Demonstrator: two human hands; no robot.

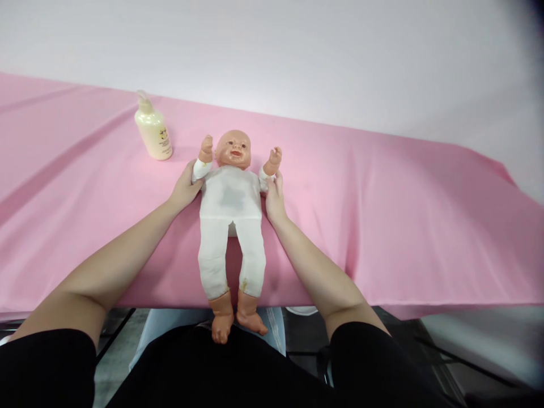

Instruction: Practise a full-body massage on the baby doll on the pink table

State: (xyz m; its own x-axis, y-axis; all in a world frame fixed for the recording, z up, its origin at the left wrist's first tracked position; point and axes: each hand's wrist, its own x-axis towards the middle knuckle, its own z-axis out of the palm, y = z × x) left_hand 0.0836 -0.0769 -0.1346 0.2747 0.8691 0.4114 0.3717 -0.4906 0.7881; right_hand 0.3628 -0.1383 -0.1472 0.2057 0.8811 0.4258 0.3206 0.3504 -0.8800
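While both bare forearms (131,249) angle fwd & inward, 1 bald plastic baby doll (232,192) w/ white cloth body lies face-up on 1 pink cloth-covered table (408,226), feet past near edge. L hand (186,188) & R hand (275,201) (2 total) each wrap 1 doll arm, gripping round it; some fingers hidden. 1 cream plastic pump bottle (153,133) stands beyond L hand.

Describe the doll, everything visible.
The doll lies on its back, feet past the near edge of the pink cloth. Bald head, hands and feet look like plastic; body and limbs look like white fabric, with a grey chest patch and brownish ankle stains. Forearms are raised, legs apart. The left hand and right hand each hold one arm.
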